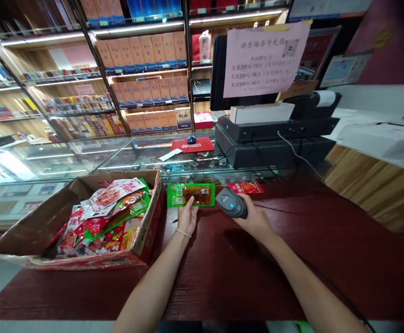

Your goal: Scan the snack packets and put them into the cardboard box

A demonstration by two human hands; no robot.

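Note:
My left hand (pixel 188 218) grips a green-edged snack packet (pixel 170 196) with a clear amber middle, thumb on top, holding it above the dark red wooden counter (pixel 202 277). A white barcode label shows near the packet's right end. In my right hand (pixel 255 221) is a dark grey barcode scanner (pixel 230 203) with a small blue light, its head close to the packet's right edge. Just behind the scanner, a red snack packet (pixel 246 187) lies flat on the counter. To the left stands an open cardboard box (pixel 149 217) heaped with red, white and green snack packets (pixel 119 194).
Beyond the counter runs a glass display case (pixel 115 159), with a mouse (pixel 191 139) on a red mat (pixel 202 145). A black cash register base (pixel 264 150) and a monitor with a pink sign (pixel 264 60) stand at back right. Shelves hold orange boxes (pixel 143 51). A cable trails at right.

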